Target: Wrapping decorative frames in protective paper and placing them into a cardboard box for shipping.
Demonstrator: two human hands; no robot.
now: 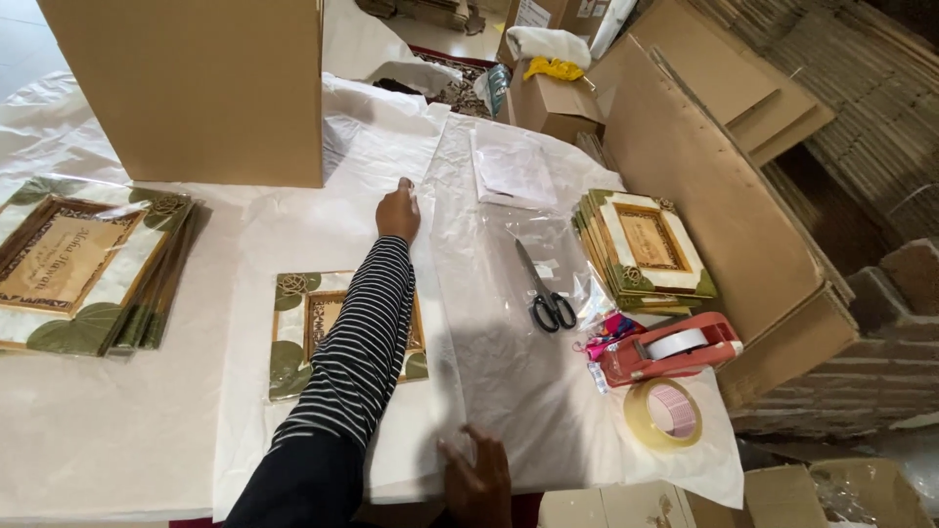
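A decorated picture frame point(293, 337) with green leaf corners lies on a white paper sheet point(293, 235) spread over the table. My left arm, in a striped sleeve, reaches across the frame. My left hand point(398, 212) grips the sheet's far right corner. My right hand point(476, 479) holds the near end of the same right edge, close to the table's front. That edge runs in a line between my two hands.
A stack of similar frames point(73, 264) sits at left and another stack point(646, 249) at right. Black scissors point(543, 288), a red tape dispenser point(670, 347) and a tape roll point(665, 413) lie at right. A large cardboard box point(196, 88) stands behind, flat cardboard point(704, 186) at right.
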